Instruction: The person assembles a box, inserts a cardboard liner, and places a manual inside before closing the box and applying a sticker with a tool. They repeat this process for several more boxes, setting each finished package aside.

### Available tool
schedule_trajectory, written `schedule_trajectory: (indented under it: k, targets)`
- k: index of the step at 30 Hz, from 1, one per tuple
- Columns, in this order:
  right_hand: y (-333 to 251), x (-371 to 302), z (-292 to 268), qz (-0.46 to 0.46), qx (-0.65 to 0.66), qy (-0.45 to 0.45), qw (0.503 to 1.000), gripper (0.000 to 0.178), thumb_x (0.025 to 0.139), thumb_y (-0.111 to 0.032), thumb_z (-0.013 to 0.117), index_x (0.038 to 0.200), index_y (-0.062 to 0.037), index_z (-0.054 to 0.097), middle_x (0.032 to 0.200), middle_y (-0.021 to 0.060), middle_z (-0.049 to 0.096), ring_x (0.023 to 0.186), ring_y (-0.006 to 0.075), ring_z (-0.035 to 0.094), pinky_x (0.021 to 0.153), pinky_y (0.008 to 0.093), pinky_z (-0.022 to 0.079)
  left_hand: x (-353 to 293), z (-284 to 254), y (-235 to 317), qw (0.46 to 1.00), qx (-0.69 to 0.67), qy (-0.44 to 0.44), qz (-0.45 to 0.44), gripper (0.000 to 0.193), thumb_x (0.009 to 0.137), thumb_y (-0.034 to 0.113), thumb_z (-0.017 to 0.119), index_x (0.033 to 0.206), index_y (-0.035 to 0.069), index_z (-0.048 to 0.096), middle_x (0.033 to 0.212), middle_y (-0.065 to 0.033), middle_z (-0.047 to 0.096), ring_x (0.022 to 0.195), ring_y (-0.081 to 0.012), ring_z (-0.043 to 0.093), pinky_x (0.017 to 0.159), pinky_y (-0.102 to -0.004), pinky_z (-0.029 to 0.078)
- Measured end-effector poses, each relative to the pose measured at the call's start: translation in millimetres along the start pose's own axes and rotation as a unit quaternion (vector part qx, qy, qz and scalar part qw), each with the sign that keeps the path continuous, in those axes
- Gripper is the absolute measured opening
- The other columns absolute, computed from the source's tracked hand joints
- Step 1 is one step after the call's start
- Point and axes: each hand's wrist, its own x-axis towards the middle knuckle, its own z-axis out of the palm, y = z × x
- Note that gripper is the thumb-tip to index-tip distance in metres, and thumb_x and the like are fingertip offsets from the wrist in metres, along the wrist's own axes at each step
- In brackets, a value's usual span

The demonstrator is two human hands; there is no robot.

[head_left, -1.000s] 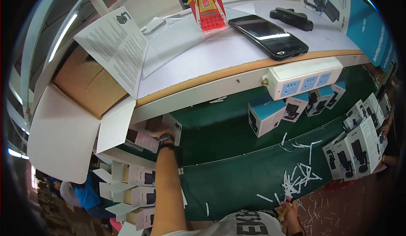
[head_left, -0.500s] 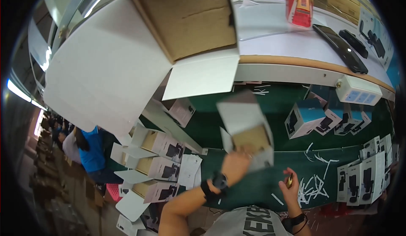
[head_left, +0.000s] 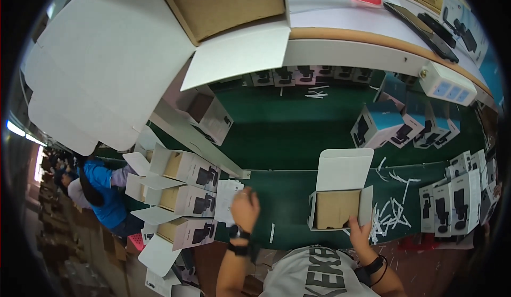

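Note:
An open white carton (head_left: 338, 206) with brown cardboard inside stands in front of me, its lid raised at the far side. My right hand (head_left: 360, 234) is at its near right corner, thumb over the edge and fingers closed on the wall. Further left, my left hand (head_left: 245, 210) is over the right edge of a stack of white printed papers (head_left: 224, 198). Its fingers are curled, and whether a sheet is between them is hidden. Left of the papers stand several open printed cartons (head_left: 197, 201) with lids up.
White paper strips (head_left: 391, 220) lie right of the carton. Closed blue-topped boxes (head_left: 375, 121) stand behind them, and printed cartons (head_left: 458, 201) at the far right. A large open box (head_left: 234, 9) overhangs the upper left. A white power socket (head_left: 448, 84) is on the shelf edge.
The carton has come nearer and now stands on the green table. My left hand has left it and moved left to the papers. My right hand has closed on the carton; its small yellow-and-black tool no longer shows.

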Motion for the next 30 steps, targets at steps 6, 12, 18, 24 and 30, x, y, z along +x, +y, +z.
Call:
schedule_trajectory:
  k: [6, 12, 18, 24, 30]
  targets:
    - [-9.1, -4.0, 16.3, -0.058, -0.07, 0.016, 0.996, 0.044, 0.096, -0.004, 0.056, 0.138, 0.0045, 0.046, 0.128, 0.0137, 0.054, 0.119, 0.0231, 0.053, 0.107, 0.0367, 0.041, -41.5, 77.3, -187.0, 0.933, 0.354, 0.017, -0.063, 0.058, 0.082, 0.024, 0.073, 0.128, -0.008, 0.058, 0.131, -0.0282, 0.058, 0.11, -0.0446, 0.062, 0.09, -0.0463, 0.057]
    - [15.2, 3.5, 28.1, -0.009, 0.01, 0.127, 0.992, 0.044, 0.095, -0.002, 0.054, 0.138, 0.0042, 0.047, 0.128, 0.0149, 0.054, 0.119, 0.0249, 0.054, 0.107, 0.0365, 0.041, 0.6, 59.3, -117.0, 0.954, 0.233, -0.143, -0.119, 0.053, 0.083, 0.024, 0.07, 0.125, -0.006, 0.06, 0.126, -0.0257, 0.062, 0.107, -0.0431, 0.066, 0.087, -0.0477, 0.058]
    - [-20.1, 3.7, 27.8, -0.056, -0.068, 0.043, 0.995, 0.051, 0.095, -0.006, 0.063, 0.142, 0.0005, 0.046, 0.129, 0.012, 0.056, 0.109, 0.0174, 0.054, 0.097, 0.0319, 0.045, -4.4, 58.7, -161.3, 0.968, 0.231, -0.072, -0.064, 0.044, 0.095, 0.035, 0.064, 0.116, -0.004, 0.062, 0.112, -0.0266, 0.066, 0.103, -0.0444, 0.066, 0.087, -0.052, 0.055]
    - [-1.2, -33.3, -22.3, 0.133, 0.02, -0.082, 0.988, 0.045, 0.1, -0.008, 0.062, 0.144, -0.0039, 0.049, 0.12, 0.007, 0.064, 0.086, 0.0093, 0.056, 0.076, 0.0276, 0.049, -4.0, 47.3, -169.9, 0.995, 0.023, -0.04, -0.093, 0.034, 0.096, 0.013, 0.046, 0.125, -0.005, 0.05, 0.112, -0.0294, 0.065, 0.105, -0.0431, 0.065, 0.093, -0.0504, 0.051]
    - [37.6, -65.8, -35.6, 0.337, 0.229, -0.032, 0.913, 0.033, 0.103, -0.006, 0.056, 0.136, -0.0039, 0.055, 0.111, 0.0082, 0.067, 0.081, 0.0124, 0.057, 0.075, 0.0274, 0.049, 10.1, -82.7, 72.2, 0.745, -0.667, 0.022, 0.009, 0.077, 0.09, 0.018, 0.049, 0.159, 0.005, 0.017, 0.138, -0.0234, 0.056, 0.121, -0.0355, 0.06, 0.112, -0.0572, 0.043]
